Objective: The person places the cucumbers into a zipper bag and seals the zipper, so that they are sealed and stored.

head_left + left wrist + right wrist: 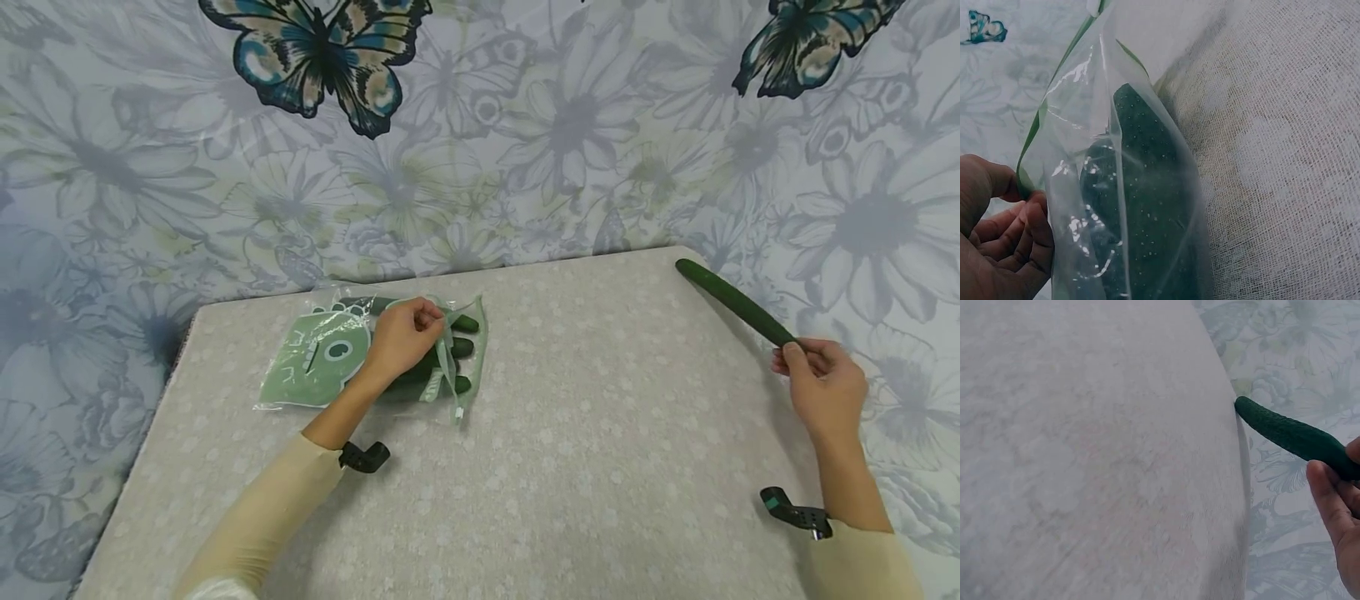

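A clear zip bag (315,367) with a green cartoon face and a green zip edge lies on the left part of the table. Several dark green cucumbers (463,347) show inside it, their ends toward the bag's mouth. My left hand (405,337) pinches the green edge of the bag's opening between thumb and fingers; in the left wrist view the cucumbers (1154,187) show through the plastic. At the right, my right hand (828,387) grips one end of a long cucumber (738,302), its free end pointing away to the far left, over the table's right edge.
A pale patterned cloth covers the table (585,433). Its back edge meets a floral wall hanging (570,192) with butterfly figures (322,58). Each wrist wears a black camera mount (365,457).
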A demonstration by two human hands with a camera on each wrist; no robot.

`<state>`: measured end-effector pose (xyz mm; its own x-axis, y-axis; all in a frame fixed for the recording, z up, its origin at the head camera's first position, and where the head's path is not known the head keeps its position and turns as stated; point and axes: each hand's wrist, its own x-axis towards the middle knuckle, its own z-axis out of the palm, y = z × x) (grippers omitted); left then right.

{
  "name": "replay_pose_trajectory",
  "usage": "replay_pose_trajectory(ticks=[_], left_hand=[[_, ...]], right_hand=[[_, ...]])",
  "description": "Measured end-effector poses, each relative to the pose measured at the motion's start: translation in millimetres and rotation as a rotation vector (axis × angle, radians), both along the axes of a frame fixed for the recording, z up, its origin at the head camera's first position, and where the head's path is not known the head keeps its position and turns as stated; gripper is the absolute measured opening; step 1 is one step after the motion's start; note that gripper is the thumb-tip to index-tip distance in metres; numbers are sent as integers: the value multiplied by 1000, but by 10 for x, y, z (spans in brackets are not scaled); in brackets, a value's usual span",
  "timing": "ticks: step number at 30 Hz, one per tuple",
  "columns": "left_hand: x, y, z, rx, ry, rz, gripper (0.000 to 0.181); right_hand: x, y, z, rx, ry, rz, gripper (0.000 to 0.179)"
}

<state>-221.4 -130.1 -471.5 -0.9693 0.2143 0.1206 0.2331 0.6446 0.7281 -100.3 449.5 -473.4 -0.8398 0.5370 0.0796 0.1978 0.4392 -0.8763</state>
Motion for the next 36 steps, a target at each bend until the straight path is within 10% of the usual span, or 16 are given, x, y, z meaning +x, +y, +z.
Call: replay_pose_trajectory(ticks=[8,17,23,36], left_hand=[[6,-9,6,28,-27,-9,15],[15,60,67,138,-33,-64,16],[33,97,128,194,-53,-69,13],[33,100,129,327,-99,-81,19]], right_hand=[[-169,-95,69,-538,284,-142,3],[-186,-103,46,-851,507,-185,8],[-144,-221,118,-1008,518,21,4],[-138,-797,26,-933,469,490,16]])
